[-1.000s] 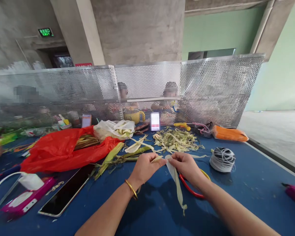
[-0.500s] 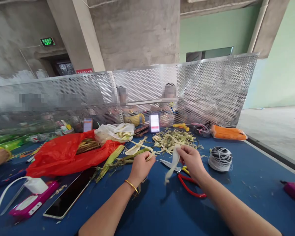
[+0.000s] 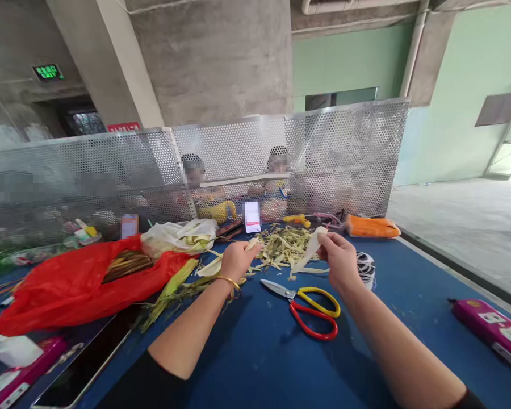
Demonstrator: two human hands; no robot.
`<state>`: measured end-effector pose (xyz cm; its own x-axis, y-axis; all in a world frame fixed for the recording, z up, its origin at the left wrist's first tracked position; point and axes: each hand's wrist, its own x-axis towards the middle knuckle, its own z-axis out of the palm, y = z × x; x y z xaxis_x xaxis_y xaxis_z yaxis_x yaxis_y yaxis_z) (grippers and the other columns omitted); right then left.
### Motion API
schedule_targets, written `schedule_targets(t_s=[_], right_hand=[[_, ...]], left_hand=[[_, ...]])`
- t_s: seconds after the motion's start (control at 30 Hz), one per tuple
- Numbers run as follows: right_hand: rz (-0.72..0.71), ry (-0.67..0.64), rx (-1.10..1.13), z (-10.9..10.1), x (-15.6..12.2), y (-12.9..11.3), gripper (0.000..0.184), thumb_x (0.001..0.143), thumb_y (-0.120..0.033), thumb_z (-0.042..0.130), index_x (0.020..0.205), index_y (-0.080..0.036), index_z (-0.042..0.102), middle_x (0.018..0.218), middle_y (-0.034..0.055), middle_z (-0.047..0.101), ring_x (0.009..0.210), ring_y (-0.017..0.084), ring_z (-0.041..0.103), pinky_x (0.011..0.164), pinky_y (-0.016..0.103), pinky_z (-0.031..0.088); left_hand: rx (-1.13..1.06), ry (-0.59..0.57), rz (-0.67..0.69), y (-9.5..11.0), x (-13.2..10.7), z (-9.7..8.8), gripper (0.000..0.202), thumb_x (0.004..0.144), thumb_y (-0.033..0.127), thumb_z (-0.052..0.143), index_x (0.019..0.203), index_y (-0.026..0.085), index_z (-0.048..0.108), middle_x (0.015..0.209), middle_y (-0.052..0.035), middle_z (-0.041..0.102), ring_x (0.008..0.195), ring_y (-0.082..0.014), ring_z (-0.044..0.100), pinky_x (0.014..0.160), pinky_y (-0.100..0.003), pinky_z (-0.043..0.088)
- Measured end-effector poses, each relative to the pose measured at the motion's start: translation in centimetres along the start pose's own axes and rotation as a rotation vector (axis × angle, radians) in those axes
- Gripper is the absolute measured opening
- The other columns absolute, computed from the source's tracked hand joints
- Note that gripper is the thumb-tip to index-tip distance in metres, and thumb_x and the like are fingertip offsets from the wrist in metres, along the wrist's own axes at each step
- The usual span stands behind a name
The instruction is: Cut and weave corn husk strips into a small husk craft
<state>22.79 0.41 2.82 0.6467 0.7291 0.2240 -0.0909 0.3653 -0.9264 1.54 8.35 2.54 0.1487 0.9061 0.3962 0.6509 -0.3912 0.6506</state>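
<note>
A blue bench (image 3: 247,363) spans the lower frame, with a perforated metal screen (image 3: 234,141) along its far side. A red plastic bag (image 3: 93,284) lies at the left, a heap of husk shreds (image 3: 283,245) at the centre. Scissors (image 3: 291,294) rest below the heap. Right of centre, the right hand (image 3: 339,258) pinches a pale husk strip (image 3: 310,253) near its top; at centre, the left hand (image 3: 237,262) grips a smaller pale piece (image 3: 252,244), partly hidden.
</note>
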Motion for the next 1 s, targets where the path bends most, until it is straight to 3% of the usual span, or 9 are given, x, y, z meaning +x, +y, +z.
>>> schedule_targets(t_s=[0.1,0.2,0.27,0.33,0.43,0.57,0.83,0.9,1.0], right_hand=[[0.021,-0.072,0.016,0.4,-0.6,-0.2,0.026,0.059,-0.041,0.071,0.059,-0.018,0.059,0.050,-0.0034,0.054,0.046,0.010,0.046,0.044,0.021,0.034],[0.031,-0.107,0.031,0.5,-0.7,-0.4,0.025,0.060,-0.039,0.071,0.057,-0.018,0.058,0.048,-0.0035,0.054,0.046,0.009,0.046,0.044,0.021,0.033],[0.033,-0.119,0.042,0.5,-0.7,-0.4,0.025,0.060,-0.038,0.071,0.057,-0.018,0.057,0.047,-0.0038,0.054,0.045,0.009,0.044,0.044,0.021,0.033],[0.033,-0.124,0.054,0.5,-0.8,-0.3,0.025,0.060,-0.037,0.072,0.056,-0.018,0.057,0.046,-0.0042,0.054,0.044,0.008,0.043,0.044,0.021,0.032],[0.022,-0.105,0.075,0.5,-0.8,-0.2,0.024,0.061,-0.037,0.071,0.056,-0.018,0.057,0.046,-0.0047,0.053,0.044,0.008,0.042,0.044,0.021,0.031],[0.003,-0.070,0.101,0.5,-1.1,-0.1,0.022,0.061,-0.035,0.071,0.058,-0.018,0.058,0.045,-0.0047,0.054,0.045,0.007,0.042,0.045,0.020,0.030],[0.046,-0.018,0.148,0.7,-1.5,0.2,0.021,0.059,-0.034,0.073,0.060,-0.018,0.060,0.050,-0.0044,0.056,0.048,0.008,0.048,0.044,0.019,0.033],[0.084,-0.012,0.152,0.7,-1.5,0.2,0.020,0.057,-0.033,0.073,0.062,-0.018,0.061,0.053,-0.0034,0.058,0.050,0.009,0.052,0.043,0.018,0.035],[0.164,-0.034,0.161,0.8,-1.7,0.2,0.023,0.055,-0.034,0.075,0.063,-0.017,0.062,0.056,-0.0014,0.061,0.050,0.011,0.054,0.043,0.019,0.039]], left_hand=[[-0.028,-0.043,0.051,1.8,0.2,0.6,0.018,0.073,0.034,0.064,0.067,0.019,0.071,0.063,-0.0021,0.065,0.063,-0.0158,0.053,0.058,-0.025,0.031],[-0.076,-0.116,0.074,3.4,-1.1,1.0,0.026,0.078,0.040,0.060,0.080,0.018,0.075,0.072,-0.0023,0.068,0.066,-0.0153,0.055,0.059,-0.024,0.034],[-0.234,-0.334,-0.023,4.1,-2.3,1.2,0.042,0.080,0.051,0.055,0.073,0.015,0.073,0.060,-0.0019,0.063,0.049,-0.0111,0.043,0.049,-0.024,0.029],[-0.477,-0.566,-0.140,4.5,-3.5,1.3,0.040,0.076,0.052,0.060,0.076,0.014,0.072,0.062,-0.0018,0.063,0.044,-0.0072,0.033,0.046,-0.023,0.024],[-0.641,-0.654,-0.243,4.8,-4.8,0.9,0.033,0.069,0.045,0.071,0.077,0.013,0.069,0.061,0.0000,0.061,0.044,-0.0048,0.030,0.045,-0.021,0.020],[-0.592,-0.589,-0.271,4.7,-5.8,-0.2,0.027,0.069,0.039,0.070,0.078,0.014,0.066,0.059,0.0033,0.056,0.045,-0.0047,0.029,0.046,-0.021,0.019],[-0.137,-0.271,0.046,2.7,-8.6,-1.0,0.031,0.082,0.035,0.058,0.058,0.017,0.052,0.051,0.0056,0.045,0.051,-0.0087,0.039,0.050,-0.022,0.027],[0.002,-0.070,0.207,2.4,-9.8,-1.1,0.026,0.086,0.028,0.055,0.061,0.018,0.054,0.056,0.0039,0.053,0.054,-0.0095,0.047,0.054,-0.022,0.031],[0.281,0.175,0.613,2.2,-11.5,-1.6,0.021,0.088,0.018,0.053,0.068,0.018,0.058,0.062,0.0013,0.059,0.058,-0.0115,0.053,0.057,-0.025,0.032]])
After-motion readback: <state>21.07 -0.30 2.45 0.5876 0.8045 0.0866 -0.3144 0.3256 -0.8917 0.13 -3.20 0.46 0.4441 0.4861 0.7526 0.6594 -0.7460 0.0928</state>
